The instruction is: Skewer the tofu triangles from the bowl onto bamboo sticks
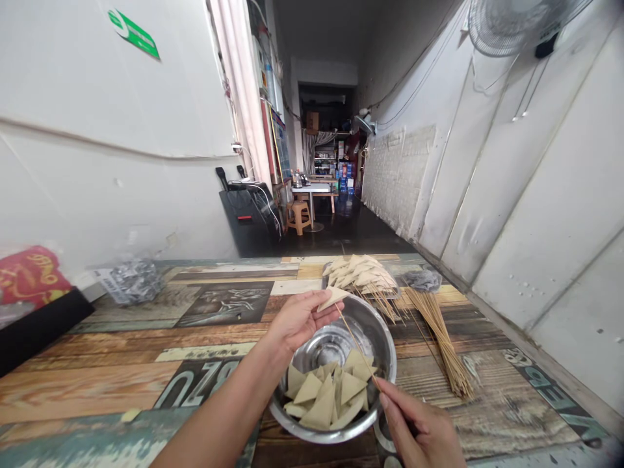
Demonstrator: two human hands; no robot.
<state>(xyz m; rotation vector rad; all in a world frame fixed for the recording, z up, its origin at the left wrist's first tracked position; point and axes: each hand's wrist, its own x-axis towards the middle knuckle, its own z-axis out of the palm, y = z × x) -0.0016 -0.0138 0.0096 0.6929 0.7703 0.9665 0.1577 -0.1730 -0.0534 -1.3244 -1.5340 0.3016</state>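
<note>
My left hand [305, 318] pinches a folded pale tofu-skin triangle [333, 297] over the far rim of a steel bowl [385, 331]. Between the thumb and fingers of my right hand [419, 422], at the bowl's near right side, is the lower end of a thin wooden skewer [355, 339]. The skewer slants up to the left, its tip at the triangle. Several loose triangles [322, 396] lie in the bowl. Behind the bowl, a tray [397, 292] bears a heap of skewered triangles [361, 273], their sticks pointing toward me.
A bundle of bare skewers [443, 344] lies right of the bowl, near a crumpled grey plastic bag [423, 281]. On the left of the patterned table [117, 351] are a clear plastic bag [130, 281] and a red package [34, 276]. A small scrap [130, 415] lies near the front left.
</note>
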